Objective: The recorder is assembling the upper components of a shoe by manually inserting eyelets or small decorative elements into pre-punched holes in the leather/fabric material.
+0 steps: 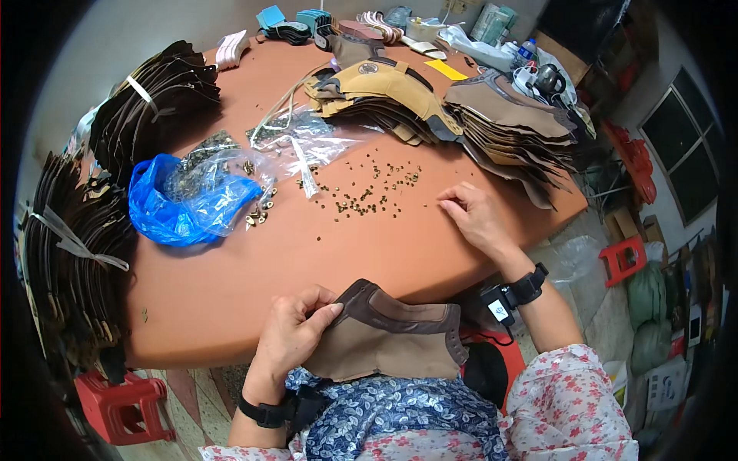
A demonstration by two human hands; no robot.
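Flowered sleeve [565, 396], brown upper [388, 346], handwritten white label [498, 310]

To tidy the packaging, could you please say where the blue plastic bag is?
In the head view, the blue plastic bag lies on the left of the table, between the tied dark stacks and loose brass-coloured pieces.

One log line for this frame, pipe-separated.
left hand: pinching brown shoe upper | right hand: beside scattered small metal pieces, grip unclear | blue bag: on table
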